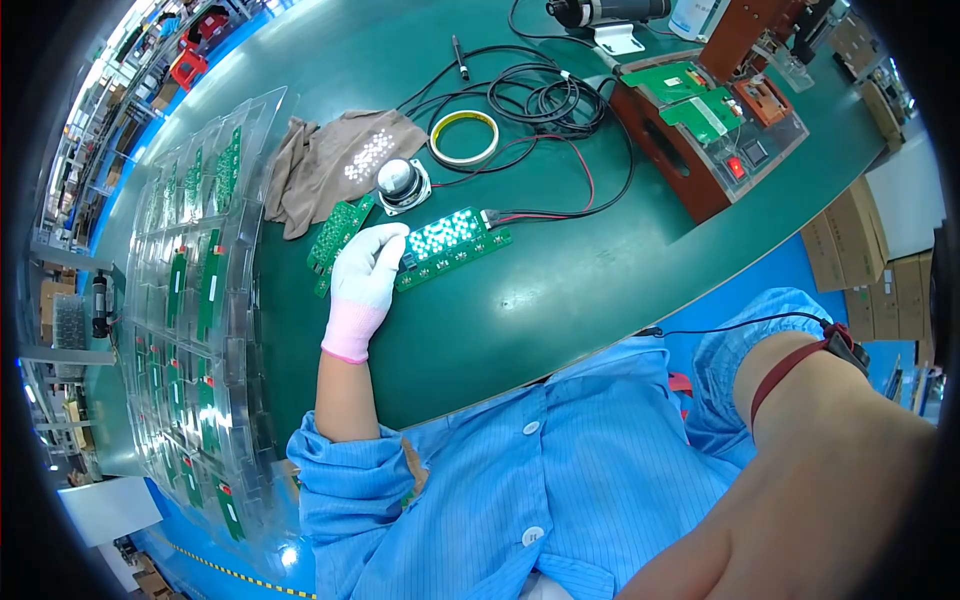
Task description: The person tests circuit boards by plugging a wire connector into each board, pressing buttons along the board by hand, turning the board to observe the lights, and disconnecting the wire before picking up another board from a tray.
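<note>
My left hand [365, 275], in a white and pink glove, is closed at the left end of a green circuit board [450, 236] whose white LEDs are lit. A red and black cable plugs into the board's right end. Along its lower edge lies a narrower green strip board [460, 262]. Left of my fingers, more green circuit boards [338, 232] rest on the table. My right forearm [800, 450] fills the lower right, wearing a dark red wrist strap; the right hand itself is out of the picture.
Beyond the boards stand a round speaker [400, 182], a roll of tape [464, 137], a brown cloth [330, 165] and coiled black cable [545, 100]. A red-brown test fixture [690, 140] is at right. Clear plastic trays [190, 300] of boards stand at left.
</note>
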Tool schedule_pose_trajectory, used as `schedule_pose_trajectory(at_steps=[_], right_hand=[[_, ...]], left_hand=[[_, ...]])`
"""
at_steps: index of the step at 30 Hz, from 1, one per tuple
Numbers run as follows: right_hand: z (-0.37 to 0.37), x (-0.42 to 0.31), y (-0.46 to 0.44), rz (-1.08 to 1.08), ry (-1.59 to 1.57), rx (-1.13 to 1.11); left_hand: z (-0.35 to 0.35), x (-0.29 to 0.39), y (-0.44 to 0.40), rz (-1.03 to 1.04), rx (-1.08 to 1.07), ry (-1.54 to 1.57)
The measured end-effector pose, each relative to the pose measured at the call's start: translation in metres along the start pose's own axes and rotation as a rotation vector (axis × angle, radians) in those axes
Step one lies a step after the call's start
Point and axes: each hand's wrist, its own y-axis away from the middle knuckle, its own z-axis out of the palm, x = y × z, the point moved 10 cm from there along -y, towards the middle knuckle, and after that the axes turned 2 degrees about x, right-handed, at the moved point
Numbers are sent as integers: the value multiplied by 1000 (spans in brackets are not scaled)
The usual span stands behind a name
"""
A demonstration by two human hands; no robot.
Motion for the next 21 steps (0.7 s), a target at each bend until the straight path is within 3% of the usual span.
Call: schedule_pose_trajectory(at_steps=[11,17,21], right_hand=[[1,-7,0,-34,32,6],[-2,-4,-3,-28,52,25],[-2,0,-10,-20,61,34]], left_hand=[[0,11,5,65,4,20],[-2,60,23,391,9,-202],[8,73,29,402,-99,-169]])
